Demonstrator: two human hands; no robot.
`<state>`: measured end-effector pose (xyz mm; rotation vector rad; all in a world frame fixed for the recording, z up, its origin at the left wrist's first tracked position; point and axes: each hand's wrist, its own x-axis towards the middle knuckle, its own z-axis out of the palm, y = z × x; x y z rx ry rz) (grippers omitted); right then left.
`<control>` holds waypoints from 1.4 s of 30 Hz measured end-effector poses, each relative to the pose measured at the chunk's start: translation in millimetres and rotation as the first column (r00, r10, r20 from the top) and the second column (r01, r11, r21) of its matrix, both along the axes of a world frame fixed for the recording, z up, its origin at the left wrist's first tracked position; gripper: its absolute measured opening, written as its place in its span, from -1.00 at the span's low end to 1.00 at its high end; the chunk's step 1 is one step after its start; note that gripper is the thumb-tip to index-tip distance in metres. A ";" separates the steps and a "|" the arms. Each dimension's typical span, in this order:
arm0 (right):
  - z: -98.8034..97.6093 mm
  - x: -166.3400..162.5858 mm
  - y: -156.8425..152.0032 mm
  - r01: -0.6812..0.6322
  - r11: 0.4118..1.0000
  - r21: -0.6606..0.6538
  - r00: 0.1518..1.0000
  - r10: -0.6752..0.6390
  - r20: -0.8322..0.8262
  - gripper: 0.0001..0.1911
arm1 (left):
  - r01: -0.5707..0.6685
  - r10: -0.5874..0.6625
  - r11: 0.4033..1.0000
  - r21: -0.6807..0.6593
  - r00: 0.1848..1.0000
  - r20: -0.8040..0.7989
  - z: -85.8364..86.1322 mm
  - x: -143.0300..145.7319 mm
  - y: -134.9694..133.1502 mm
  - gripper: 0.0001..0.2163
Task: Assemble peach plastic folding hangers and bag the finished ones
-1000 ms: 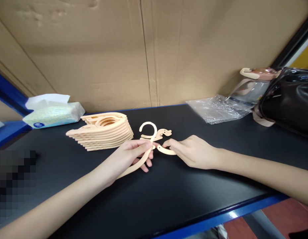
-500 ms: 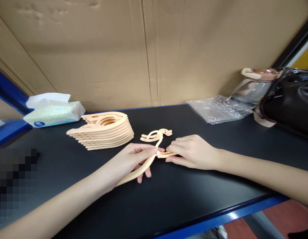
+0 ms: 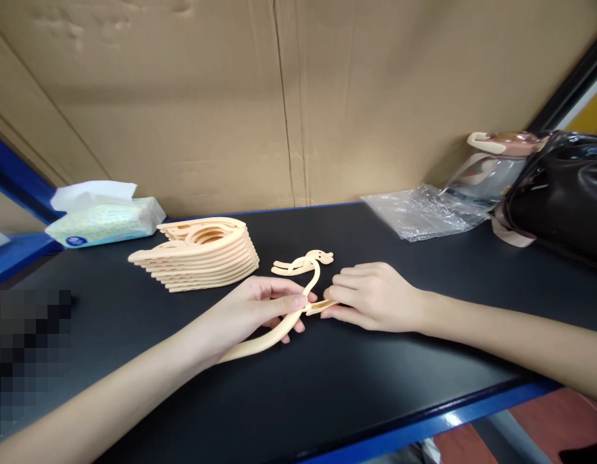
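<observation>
My left hand (image 3: pixel 252 309) pinches a peach plastic hanger arm (image 3: pixel 259 341) near its joint, and the hanger's hook (image 3: pixel 313 277) curves up beyond my fingers. My right hand (image 3: pixel 373 296) grips the other short arm piece (image 3: pixel 322 307) against that joint. Both hands hover just above the black tabletop (image 3: pixel 327 386). Behind the hook lie loose peach hanger parts (image 3: pixel 301 263). A stack of several folded peach hangers (image 3: pixel 201 254) sits to the left of my hands.
A tissue pack (image 3: pixel 102 216) lies at the back left. Crumpled clear plastic bags (image 3: pixel 421 212) and a black bag (image 3: pixel 563 193) sit at the back right. A cardboard wall (image 3: pixel 279 96) stands behind the table. The blue table edge (image 3: pixel 447 422) runs along the front.
The hanger's hook has tipped over from standing upright to lying low toward the back. My right hand has pushed its short arm piece in against the joint held by my left hand.
</observation>
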<state>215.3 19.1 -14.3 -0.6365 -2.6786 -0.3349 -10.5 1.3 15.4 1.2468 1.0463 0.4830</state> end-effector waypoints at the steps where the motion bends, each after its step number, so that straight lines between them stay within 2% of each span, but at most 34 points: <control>1: 0.0 0.0 -0.1 -0.005 1.000 0.006 1.000 0.005 0.000 -0.54 | -0.004 0.004 1.000 0.005 1.000 -0.001 0.1 0.0 -0.1 -0.76; 14: -0.4 -0.1 -2.6 -0.023 0.997 0.075 1.000 0.023 0.002 -0.54 | -0.004 0.009 0.996 0.091 0.999 -0.049 -0.6 5.1 -1.0 -0.69; 27: -0.6 -1.0 -4.5 0.034 0.999 -0.023 0.999 -0.034 0.005 -0.49 | -0.017 0.021 0.996 0.082 0.998 -0.056 -1.0 7.1 -2.0 -0.65; 37: -4.7 -3.4 -7.5 0.094 0.994 -0.048 0.994 -0.096 -0.047 -0.49 | -0.002 0.022 0.984 0.177 0.993 -0.112 2.1 8.4 -1.9 -0.72; 42: -4.8 -4.2 -7.2 0.097 0.995 -0.013 0.993 -0.098 -0.066 -0.48 | 0.039 -0.010 0.976 0.212 0.991 -0.136 0.5 7.1 -3.5 -0.68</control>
